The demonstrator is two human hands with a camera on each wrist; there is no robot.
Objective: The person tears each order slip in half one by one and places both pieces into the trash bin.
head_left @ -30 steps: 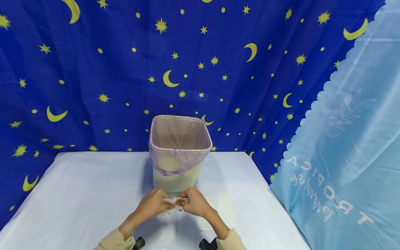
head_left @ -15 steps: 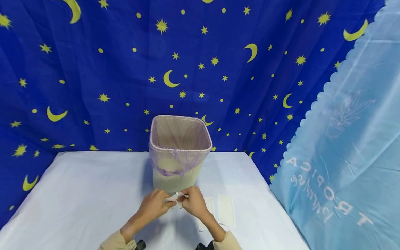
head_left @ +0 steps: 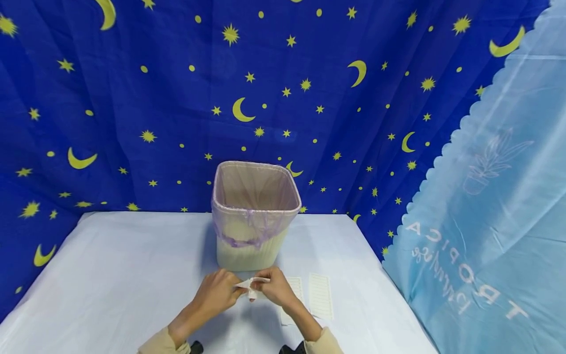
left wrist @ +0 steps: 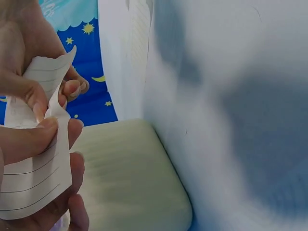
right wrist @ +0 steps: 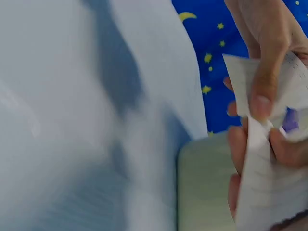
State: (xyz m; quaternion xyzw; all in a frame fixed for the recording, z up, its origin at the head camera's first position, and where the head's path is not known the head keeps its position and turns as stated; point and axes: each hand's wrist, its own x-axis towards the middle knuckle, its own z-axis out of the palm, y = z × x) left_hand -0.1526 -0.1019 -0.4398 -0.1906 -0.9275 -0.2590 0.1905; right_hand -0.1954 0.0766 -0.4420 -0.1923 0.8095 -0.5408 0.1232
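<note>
In the head view a piece of white paper (head_left: 252,284) is held between both hands, low in front of a bin. Its printed lines show in the left wrist view, where the paper (left wrist: 36,180) bends sharply between the two thumbs. My left hand (head_left: 216,291) pinches one side, thumb on top and fingers beneath. The other side is pinched by my right hand (head_left: 274,286), close beside the left. From the right wrist, a gap with purple showing through opens in the paper (right wrist: 264,178) next to the thumbs, like a tear. Parts of the fingers are hidden behind it.
A pale bin (head_left: 247,258) with a thin purple bag (head_left: 252,228) over its rim stands just beyond the hands. Two lined paper strips lie right of it: one strip (head_left: 320,295) in full view, the other strip (head_left: 295,286) partly behind the right arm. A starry curtain (head_left: 177,98) hangs behind.
Both hands keep hold of the paper in nearly the same place. The right hand has turned slightly, and the paper between the hands has twisted and creased.
</note>
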